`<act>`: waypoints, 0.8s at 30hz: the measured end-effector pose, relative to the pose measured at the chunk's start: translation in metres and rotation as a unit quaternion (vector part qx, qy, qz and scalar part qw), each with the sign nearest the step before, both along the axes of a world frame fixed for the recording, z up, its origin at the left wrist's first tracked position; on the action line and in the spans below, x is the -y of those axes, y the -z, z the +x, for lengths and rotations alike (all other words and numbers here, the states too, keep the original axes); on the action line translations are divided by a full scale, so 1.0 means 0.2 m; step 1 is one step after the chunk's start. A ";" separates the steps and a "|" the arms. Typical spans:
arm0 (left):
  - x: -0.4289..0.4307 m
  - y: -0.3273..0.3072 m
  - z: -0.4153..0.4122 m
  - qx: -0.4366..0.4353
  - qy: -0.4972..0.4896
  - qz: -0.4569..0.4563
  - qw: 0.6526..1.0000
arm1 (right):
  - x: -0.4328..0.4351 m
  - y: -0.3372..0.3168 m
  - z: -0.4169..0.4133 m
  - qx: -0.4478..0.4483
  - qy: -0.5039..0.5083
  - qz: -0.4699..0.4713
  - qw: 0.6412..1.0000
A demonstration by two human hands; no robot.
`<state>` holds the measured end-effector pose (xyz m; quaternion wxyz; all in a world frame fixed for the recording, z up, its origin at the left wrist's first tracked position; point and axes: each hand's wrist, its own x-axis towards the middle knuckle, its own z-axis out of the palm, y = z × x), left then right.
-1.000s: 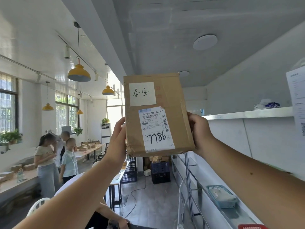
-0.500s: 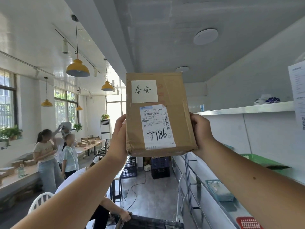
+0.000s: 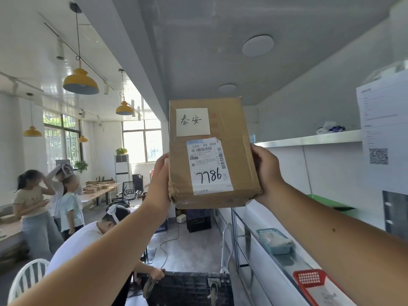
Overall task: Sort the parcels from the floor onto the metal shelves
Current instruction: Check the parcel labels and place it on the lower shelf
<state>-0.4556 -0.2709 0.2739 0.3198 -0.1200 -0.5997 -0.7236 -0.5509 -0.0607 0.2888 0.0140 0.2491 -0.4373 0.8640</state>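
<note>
A brown cardboard parcel (image 3: 238, 155) is held upright at arm's length in front of me, its labelled face toward me. It carries a white handwritten note and a shipping label marked 7786. My left hand (image 3: 159, 182) grips its left edge and my right hand (image 3: 266, 173) grips its right edge. The metal shelves (image 3: 247, 230) run along the wall at the right, below and behind the parcel.
On the shelf stand a blue basket (image 3: 274, 240), a red basket (image 3: 313, 281) and a green tray (image 3: 329, 203). A black crate (image 3: 187, 290) sits below, with a person in white (image 3: 88, 241) bent over it. Three people (image 3: 44, 204) stand at the left.
The parcel stays held up between both hands. My view has tipped down a little, showing more of the shelf, the baskets, the crate and the crouching person.
</note>
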 end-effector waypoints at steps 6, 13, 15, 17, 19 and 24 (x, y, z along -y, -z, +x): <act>-0.10 0.05 -0.03 0.038 0.064 0.024 0.997 | -0.14 0.05 0.09 0.011 0.010 0.017 1.000; -0.30 0.07 -0.03 0.080 0.145 0.024 0.986 | -0.35 0.10 0.18 0.028 0.064 0.020 0.997; -0.37 0.09 -0.03 0.074 0.172 0.037 0.982 | -0.41 0.12 0.20 0.032 0.088 0.017 0.995; -0.46 0.11 -0.01 0.075 0.178 0.052 0.980 | -0.48 0.14 0.23 0.030 0.108 0.019 0.994; -0.54 0.14 0.01 0.075 0.199 0.058 0.975 | -0.56 0.16 0.27 0.032 0.127 0.023 0.991; -0.72 0.17 0.05 0.106 0.233 0.079 0.963 | -0.77 0.19 0.40 0.041 0.154 0.020 0.987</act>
